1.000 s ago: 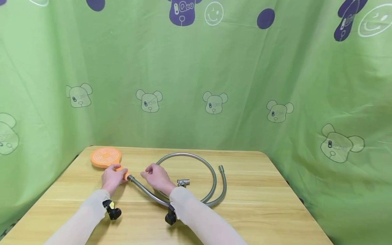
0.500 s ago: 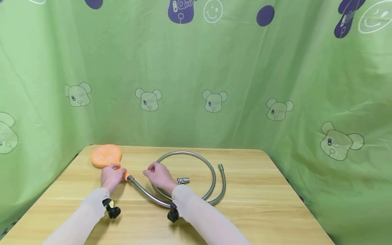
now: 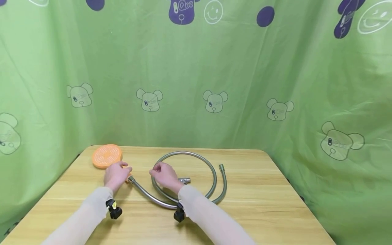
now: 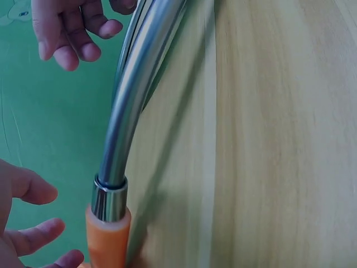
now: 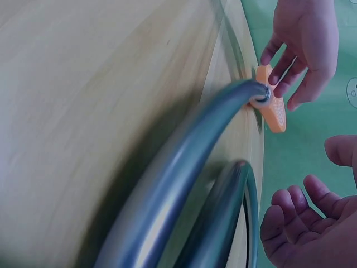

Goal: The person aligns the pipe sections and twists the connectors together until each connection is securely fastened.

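The shower head (image 3: 107,156) lies far left on the table (image 3: 260,211), joined to the hose (image 3: 215,178). Left hand (image 3: 117,175): fingers spread beside the handle (image 4: 109,243); contact unclear. Right hand (image 3: 166,176): fingers loosely bent, holding nothing. Expect light, rigid plastic and springy, slick hose; grasp the handle near the collar (image 4: 109,201).
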`<state>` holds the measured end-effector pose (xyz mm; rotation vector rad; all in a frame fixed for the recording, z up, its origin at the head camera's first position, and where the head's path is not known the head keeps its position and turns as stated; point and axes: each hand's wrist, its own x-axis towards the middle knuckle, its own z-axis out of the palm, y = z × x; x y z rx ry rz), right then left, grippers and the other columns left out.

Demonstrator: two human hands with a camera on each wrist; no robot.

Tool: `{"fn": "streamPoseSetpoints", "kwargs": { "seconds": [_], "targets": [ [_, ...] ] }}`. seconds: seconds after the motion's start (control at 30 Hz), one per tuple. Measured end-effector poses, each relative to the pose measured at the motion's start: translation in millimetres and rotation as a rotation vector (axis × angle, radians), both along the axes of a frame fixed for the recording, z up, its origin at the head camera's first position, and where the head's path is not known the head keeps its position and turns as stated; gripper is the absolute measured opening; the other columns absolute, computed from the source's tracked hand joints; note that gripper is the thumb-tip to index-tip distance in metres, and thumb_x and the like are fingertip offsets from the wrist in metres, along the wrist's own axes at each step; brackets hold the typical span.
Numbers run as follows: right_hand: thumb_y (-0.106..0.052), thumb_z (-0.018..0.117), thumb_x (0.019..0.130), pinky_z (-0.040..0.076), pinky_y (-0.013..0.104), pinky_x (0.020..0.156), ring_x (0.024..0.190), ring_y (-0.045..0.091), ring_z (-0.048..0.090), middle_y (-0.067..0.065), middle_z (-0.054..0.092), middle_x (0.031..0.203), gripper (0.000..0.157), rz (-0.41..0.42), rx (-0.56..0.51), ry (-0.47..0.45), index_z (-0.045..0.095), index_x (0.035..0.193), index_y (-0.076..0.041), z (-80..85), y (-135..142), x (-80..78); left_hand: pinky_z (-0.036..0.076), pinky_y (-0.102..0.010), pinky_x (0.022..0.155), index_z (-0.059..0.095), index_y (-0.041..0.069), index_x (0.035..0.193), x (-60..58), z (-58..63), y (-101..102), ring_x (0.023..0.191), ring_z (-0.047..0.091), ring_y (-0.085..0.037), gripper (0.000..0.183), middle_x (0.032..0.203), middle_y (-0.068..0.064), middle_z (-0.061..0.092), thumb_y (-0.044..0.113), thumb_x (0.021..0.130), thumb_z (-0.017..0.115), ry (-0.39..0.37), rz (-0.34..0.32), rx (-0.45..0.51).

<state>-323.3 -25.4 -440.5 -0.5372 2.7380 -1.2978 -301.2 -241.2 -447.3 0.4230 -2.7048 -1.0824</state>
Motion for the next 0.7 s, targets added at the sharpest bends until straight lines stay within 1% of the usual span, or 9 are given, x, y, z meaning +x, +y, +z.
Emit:
{"fn": "streamPoseSetpoints", "kwargs": {
  "seconds": [0.1,0.27,0.47,0.7],
  "targets": [
    [-0.036,0.067,0.095,0.052,0.029,0.074,0.080,0.012,0.058,-0.003,0.063,0.091,0.025,0.000,-0.023,-0.004,0.065,0.103,-0.012,-2.2,10,-2.1,0.046,-0.051,0.088,0.066,0.006,0.127,-2.0,1.8,6,0.110,0.059,-0.038,0.044,0.123,-0.022,0.066,0.031,0.092,0.064,0.015,-0.024,-0.037],
    [-0.036,0.067,0.095,0.053,0.030,0.077,0.083,0.013,0.058,-0.001,0.064,0.094,0.027,-0.012,-0.026,0.018,0.065,0.106,-0.010,-5.2,26,-5.8,0.044,-0.055,0.092,0.067,0.007,0.126,-4.3,6.1,17,0.112,0.056,-0.042,0.043,0.124,-0.022,0.066,0.031,0.090,0.064,0.041,-0.067,-0.093],
    [-0.032,0.067,0.095,0.053,0.031,0.077,0.086,0.015,0.059,0.002,0.065,0.096,0.026,-0.025,-0.023,0.034,0.065,0.106,-0.008,-4.6,42,-8.0,0.044,-0.057,0.098,0.067,0.005,0.126,-5.4,11.8,29,0.117,0.056,-0.045,0.043,0.127,-0.025,0.065,0.028,0.090,0.066,0.060,-0.150,-0.104],
    [-0.033,0.064,0.097,0.054,0.036,0.082,0.091,0.017,0.060,0.004,0.066,0.103,0.028,-0.026,-0.009,0.029,0.065,0.110,-0.009,5.5,55,-8.2,0.041,-0.059,0.104,0.066,0.005,0.128,-7.2,19.2,39,0.123,0.052,-0.045,0.043,0.131,-0.025,0.063,0.026,0.091,0.066,0.074,-0.196,-0.091]
  ]
}}
